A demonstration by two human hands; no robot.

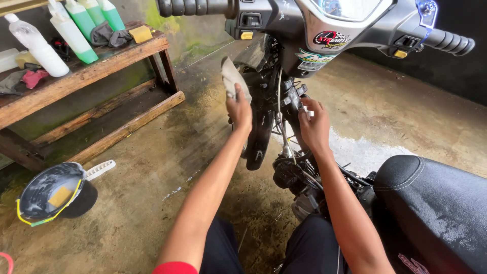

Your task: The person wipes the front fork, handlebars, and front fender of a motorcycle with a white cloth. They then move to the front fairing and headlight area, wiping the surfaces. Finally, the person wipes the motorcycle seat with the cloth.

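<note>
Partly hidden: right hand's (315, 127) fingers (306, 107) among motorcycle frame (284, 91) parts.

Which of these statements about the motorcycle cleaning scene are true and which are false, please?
1. The left hand holds a grey cloth against the motorcycle. True.
2. The right hand rests on the black seat. False: it touches the frame parts below the handlebar.
3. Green-and-white bottles stand on the wooden shelf. True.
4. The helmet bowl on the floor holds a red sponge. False: the sponge is yellow.
</note>
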